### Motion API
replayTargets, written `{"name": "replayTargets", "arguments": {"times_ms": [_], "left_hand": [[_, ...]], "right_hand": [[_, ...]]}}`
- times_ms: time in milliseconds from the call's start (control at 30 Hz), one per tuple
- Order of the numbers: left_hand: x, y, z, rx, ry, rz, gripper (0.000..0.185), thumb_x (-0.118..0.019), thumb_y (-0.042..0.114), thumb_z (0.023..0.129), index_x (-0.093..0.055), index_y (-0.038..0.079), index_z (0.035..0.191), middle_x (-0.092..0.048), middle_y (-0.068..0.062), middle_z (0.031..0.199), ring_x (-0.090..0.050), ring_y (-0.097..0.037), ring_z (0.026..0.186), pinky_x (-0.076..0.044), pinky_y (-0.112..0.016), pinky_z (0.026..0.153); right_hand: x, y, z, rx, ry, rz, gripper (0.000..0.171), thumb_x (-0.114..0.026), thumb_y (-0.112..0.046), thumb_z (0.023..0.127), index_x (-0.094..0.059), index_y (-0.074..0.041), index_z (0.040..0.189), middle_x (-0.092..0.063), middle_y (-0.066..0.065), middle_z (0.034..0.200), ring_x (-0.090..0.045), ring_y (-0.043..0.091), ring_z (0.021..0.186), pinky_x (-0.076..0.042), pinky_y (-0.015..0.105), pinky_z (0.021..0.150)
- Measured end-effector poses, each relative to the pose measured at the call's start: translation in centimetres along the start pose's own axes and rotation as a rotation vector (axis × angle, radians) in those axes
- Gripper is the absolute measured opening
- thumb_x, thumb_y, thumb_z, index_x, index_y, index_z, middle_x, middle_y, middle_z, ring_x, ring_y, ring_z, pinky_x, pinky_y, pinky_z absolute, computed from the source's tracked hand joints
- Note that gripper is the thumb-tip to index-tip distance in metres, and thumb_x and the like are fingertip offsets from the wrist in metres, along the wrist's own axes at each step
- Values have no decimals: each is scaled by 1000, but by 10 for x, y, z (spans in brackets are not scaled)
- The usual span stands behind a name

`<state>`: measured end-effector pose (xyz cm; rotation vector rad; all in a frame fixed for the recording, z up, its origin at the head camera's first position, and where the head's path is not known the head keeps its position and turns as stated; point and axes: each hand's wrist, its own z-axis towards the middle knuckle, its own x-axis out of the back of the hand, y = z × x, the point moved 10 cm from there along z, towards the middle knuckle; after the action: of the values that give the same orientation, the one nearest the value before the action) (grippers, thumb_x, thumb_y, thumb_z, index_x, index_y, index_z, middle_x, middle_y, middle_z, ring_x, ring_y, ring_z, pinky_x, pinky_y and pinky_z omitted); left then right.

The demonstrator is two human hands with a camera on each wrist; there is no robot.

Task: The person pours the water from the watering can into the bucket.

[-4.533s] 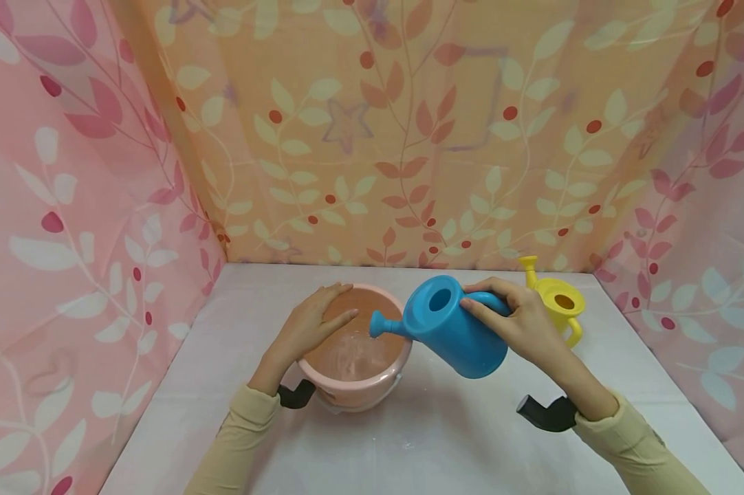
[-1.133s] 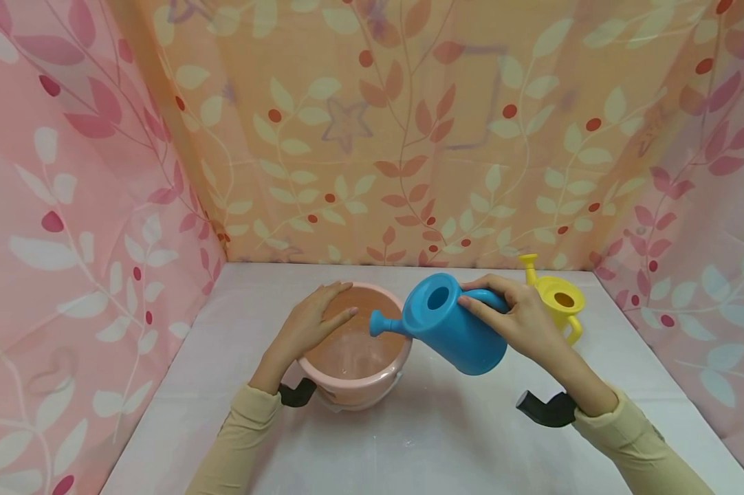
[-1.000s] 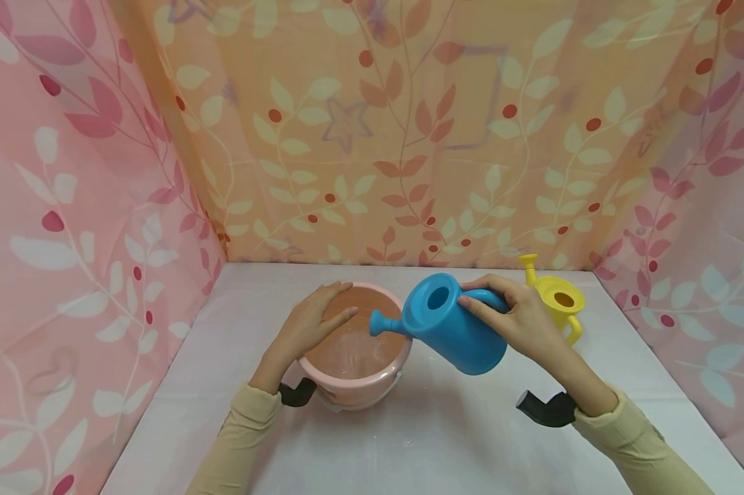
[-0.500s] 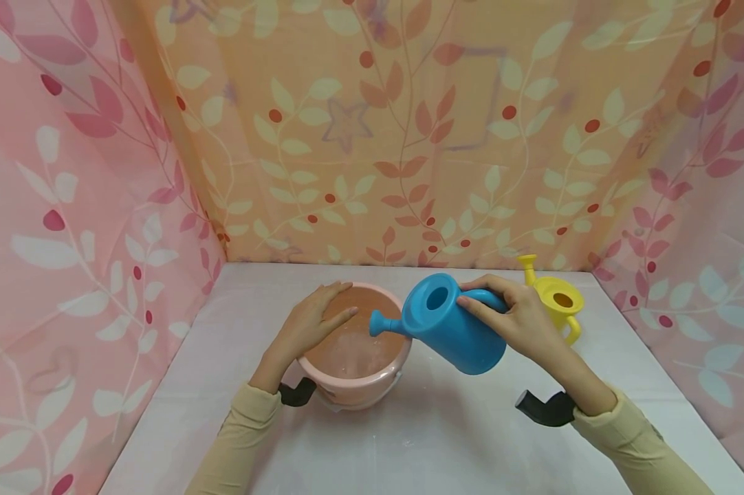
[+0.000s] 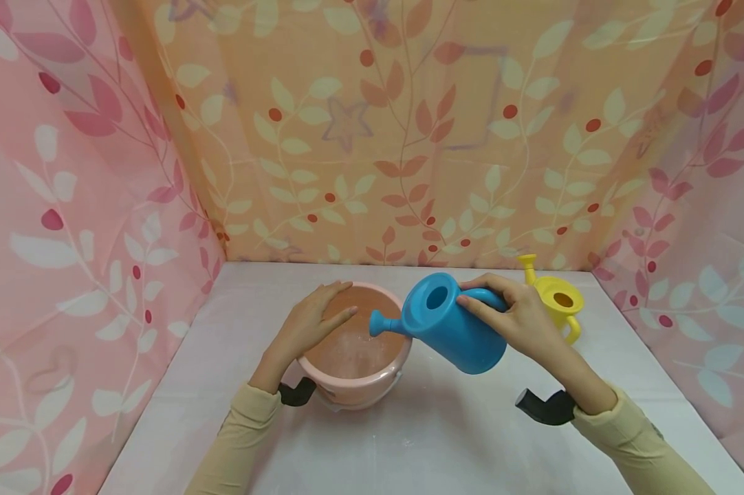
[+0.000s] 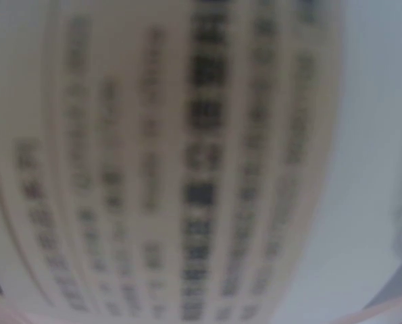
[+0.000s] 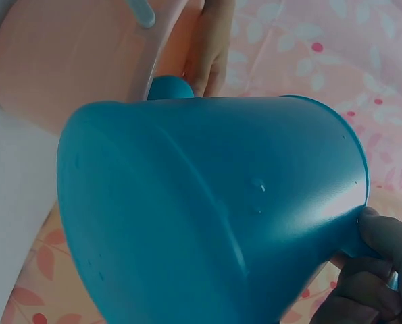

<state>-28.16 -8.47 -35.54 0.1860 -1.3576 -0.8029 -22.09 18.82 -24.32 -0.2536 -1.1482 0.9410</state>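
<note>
Here the right hand grips the handle of a blue watering can, tilted with its spout over the pink bucket on the bench, while the left hand rests flat, fingers straight, on the bucket's rim.

A blue watering can, a pink bucket, a yellow watering can, leaf-patterned curtains.

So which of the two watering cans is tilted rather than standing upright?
The blue watering can, held by the right hand with its spout over the pink bucket. The yellow one stands upright behind.
</note>
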Motion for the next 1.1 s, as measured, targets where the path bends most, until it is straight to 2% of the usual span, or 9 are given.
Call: {"name": "replayTargets", "arguments": {"times_ms": [600, 1100], "left_hand": [[0, 0, 0, 1, -4, -4, 63, -47, 62, 87, -43, 27, 139, -36, -5, 147, -28, -34, 136, -28, -58, 105], [0, -1, 0, 3, -2, -12, 59, -51, 56, 88, -43, 28, 139, -37, -4, 147, -28, -33, 137, -28, -58, 105]], "right_hand": [[0, 2, 0, -16, -7, -6, 29, -69, -24, 84, -65, -8, 108, -68, 10, 102, -64, 35, 96, -50, 56, 79], [0, 3, 0, -13, -8, -1, 31, -69, -23, 84, -65, -6, 109, -68, 10, 102, -64, 35, 95, -50, 56, 79]]}}
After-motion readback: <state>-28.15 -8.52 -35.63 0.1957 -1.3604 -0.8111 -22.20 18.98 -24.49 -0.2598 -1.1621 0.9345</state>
